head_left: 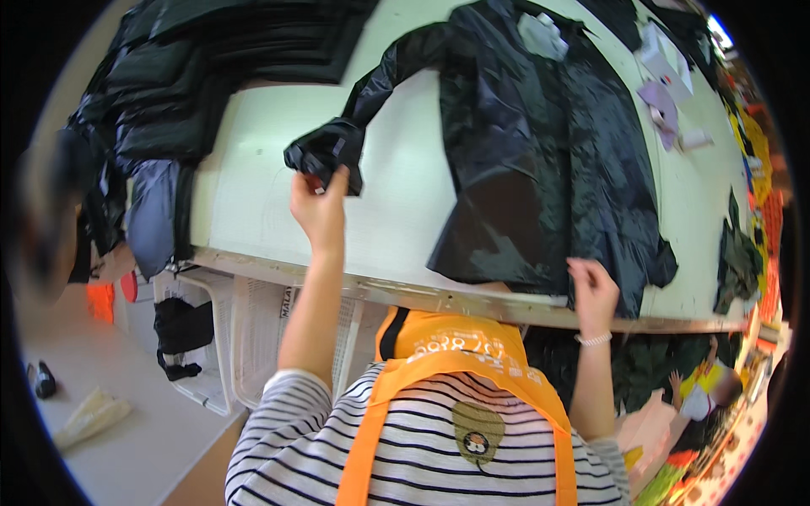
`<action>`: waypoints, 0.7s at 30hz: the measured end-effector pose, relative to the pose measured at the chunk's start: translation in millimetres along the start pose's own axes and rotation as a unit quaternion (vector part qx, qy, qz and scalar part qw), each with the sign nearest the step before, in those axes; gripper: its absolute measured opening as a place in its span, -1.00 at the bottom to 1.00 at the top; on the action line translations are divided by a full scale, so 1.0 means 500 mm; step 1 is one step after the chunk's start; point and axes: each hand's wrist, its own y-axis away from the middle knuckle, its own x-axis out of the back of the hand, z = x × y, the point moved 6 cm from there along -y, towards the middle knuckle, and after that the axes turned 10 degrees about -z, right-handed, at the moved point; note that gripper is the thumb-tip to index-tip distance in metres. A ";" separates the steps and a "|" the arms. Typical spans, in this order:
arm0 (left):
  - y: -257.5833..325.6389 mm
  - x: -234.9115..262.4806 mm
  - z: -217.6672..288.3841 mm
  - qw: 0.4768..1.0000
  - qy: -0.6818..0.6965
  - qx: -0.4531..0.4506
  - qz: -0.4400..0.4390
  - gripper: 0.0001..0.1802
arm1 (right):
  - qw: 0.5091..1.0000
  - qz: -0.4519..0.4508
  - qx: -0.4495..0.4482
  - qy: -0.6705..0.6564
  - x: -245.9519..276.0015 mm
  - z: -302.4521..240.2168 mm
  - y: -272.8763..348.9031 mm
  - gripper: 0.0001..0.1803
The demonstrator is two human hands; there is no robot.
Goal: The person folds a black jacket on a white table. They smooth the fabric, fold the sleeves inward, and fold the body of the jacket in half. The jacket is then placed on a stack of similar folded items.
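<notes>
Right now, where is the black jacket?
In the head view, the black jacket lies right of centre on the pale table, one sleeve gripped in your left hand, your right hand at its lower edge.

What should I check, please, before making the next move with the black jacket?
1. Left hand gripping the sleeve end: ok.
2. Right hand gripping the jacket: cannot tell; its fingers are at the lower front edge.
3. Sleeve end smoothed flat: not ok; it is bunched at the left hand.
4. Black clothes pile apart from the jacket: ok.
5. Table free of other things: not ok; a purple cloth lies right of the jacket.
</notes>
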 end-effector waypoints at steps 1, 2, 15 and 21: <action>0.062 -0.031 0.047 0.999 0.021 0.035 -0.034 -0.67 | 0.997 -0.041 0.031 -0.056 -0.055 -0.067 -0.017 -0.90; 0.116 -0.058 0.069 0.994 0.069 0.061 -0.056 -0.65 | 0.992 -0.090 0.072 -0.055 -0.103 -0.136 -0.032 -0.86; 0.214 -0.103 0.171 0.835 -0.156 0.210 -0.484 -0.84 | 0.962 -0.182 0.053 -0.199 -0.146 -0.156 -0.035 -0.89; 0.179 -0.270 0.225 0.796 0.048 -0.084 -0.598 -0.80 | 0.953 -0.214 0.069 -0.205 -0.133 -0.173 -0.035 -0.86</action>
